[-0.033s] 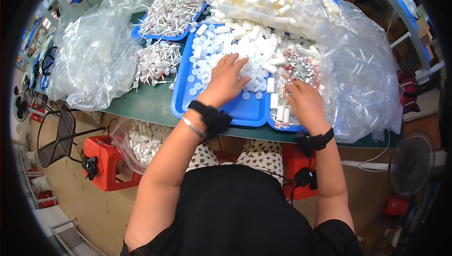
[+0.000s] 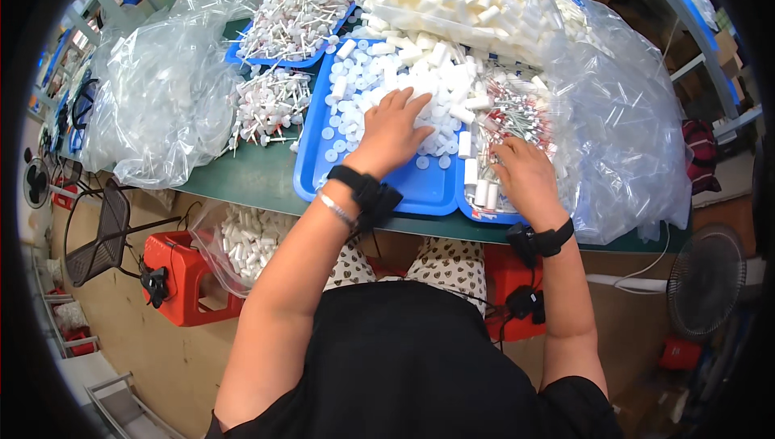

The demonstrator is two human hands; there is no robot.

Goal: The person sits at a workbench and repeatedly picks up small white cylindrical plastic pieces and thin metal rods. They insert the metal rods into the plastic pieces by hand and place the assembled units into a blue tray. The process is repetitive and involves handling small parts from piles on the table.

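Note:
My left hand (image 2: 391, 134) rests over a heap of white translucent plastic discs (image 2: 355, 84) in a blue tray (image 2: 420, 202). Its fingers and thumb are spread apart, and it grips nothing that I can see. To the right, my right hand (image 2: 528, 179) reaches into a second blue tray (image 2: 489, 215). Its curled fingers touch the edge of a pile of thin metal-stemmed pins with red parts (image 2: 521, 116). Whatever sits between those fingertips is too small to make out. White foam-like cylinders (image 2: 470, 173) lie along that tray's left side.
Behind the trays bulges a clear bag of white cylinders (image 2: 460, 3). Stemmed white pieces fill a far-left blue tray (image 2: 295, 15), with a loose pile (image 2: 273, 104) before it. Crumpled clear bags (image 2: 161, 100) flank the work area. A fan (image 2: 706, 278) stands at the right.
My left hand has shifted very slightly to the right, fingers still spread. My right hand keeps its place at the pins.

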